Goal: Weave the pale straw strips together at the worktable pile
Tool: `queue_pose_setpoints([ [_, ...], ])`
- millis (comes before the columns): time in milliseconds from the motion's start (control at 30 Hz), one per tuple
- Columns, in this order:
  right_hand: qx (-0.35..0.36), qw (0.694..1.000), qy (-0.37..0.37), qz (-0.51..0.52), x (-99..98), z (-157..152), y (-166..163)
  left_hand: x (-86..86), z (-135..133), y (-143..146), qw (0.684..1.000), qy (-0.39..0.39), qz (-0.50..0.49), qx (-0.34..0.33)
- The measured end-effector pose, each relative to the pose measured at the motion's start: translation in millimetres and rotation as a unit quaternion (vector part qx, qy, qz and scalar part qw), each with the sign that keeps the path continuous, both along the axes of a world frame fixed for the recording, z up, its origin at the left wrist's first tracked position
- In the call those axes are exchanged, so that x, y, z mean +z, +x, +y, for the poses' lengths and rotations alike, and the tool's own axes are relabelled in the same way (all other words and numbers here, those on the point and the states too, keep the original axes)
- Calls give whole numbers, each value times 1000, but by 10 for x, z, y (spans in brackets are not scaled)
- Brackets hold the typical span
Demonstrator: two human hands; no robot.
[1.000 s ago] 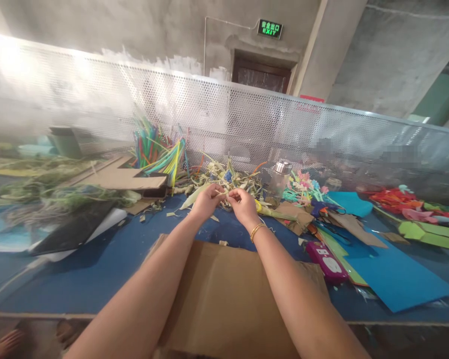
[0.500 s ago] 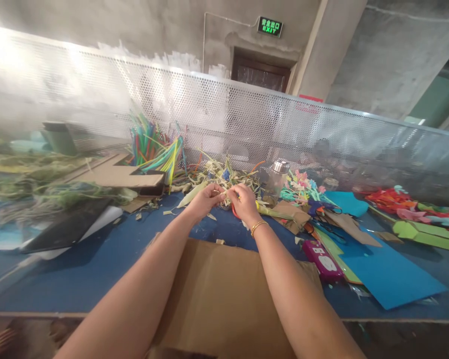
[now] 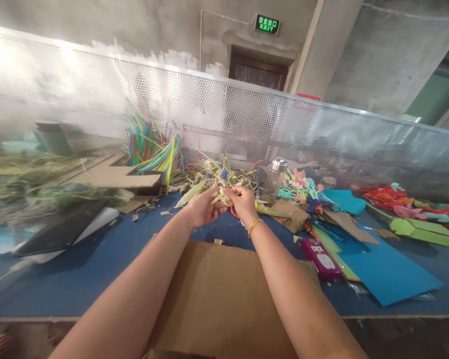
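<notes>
My right hand (image 3: 242, 202), a gold chain bracelet at its wrist, pinches a small pale strip that looks like dried corn husk (image 3: 220, 196). My left hand (image 3: 207, 207) is close beside it, palm turned inward, its fingers spread around the strip's other side; whether they touch it I cannot make out. Behind both hands lies a tangled heap of dried husks (image 3: 194, 175) with a blue piece (image 3: 224, 174) in it. A broad pale husk (image 3: 190, 194) rests left of my left hand. Part of a red loop (image 3: 234, 212) shows under my right hand.
Brown cardboard (image 3: 224, 294) lies before me on the blue table (image 3: 134, 269). A glass bottle (image 3: 276, 179) stands behind my right hand. Colourful pipe cleaners (image 3: 149, 149) are back left. Blue sheets (image 3: 392, 269) and a purple box (image 3: 321, 259) lie right; a perforated metal screen (image 3: 209, 99) runs behind.
My left hand's fingers have opened out of a pinch and turned palm inward, dropping slightly. My right hand keeps its pinch on the pale strip. The view has shifted slightly.
</notes>
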State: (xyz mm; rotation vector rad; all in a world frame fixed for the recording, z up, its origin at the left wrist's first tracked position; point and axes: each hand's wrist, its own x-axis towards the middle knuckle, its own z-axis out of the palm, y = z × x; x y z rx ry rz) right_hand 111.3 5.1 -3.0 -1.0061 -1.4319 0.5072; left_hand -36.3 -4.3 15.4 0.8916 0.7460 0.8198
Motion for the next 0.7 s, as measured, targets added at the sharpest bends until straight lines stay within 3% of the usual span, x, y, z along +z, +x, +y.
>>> queue_pose_setpoints([
  [300, -66, 987, 27, -141, 8, -33, 3, -62, 34, 43, 991, 107, 56, 59],
  [467, -22, 994, -6, -106, 6, 2, 57, -62, 51, 39, 990, 104, 48, 81],
  [700, -1, 996, -26, -82, 50, -13, 114, -128, 85, 48, 970, 201, 108, 88],
])
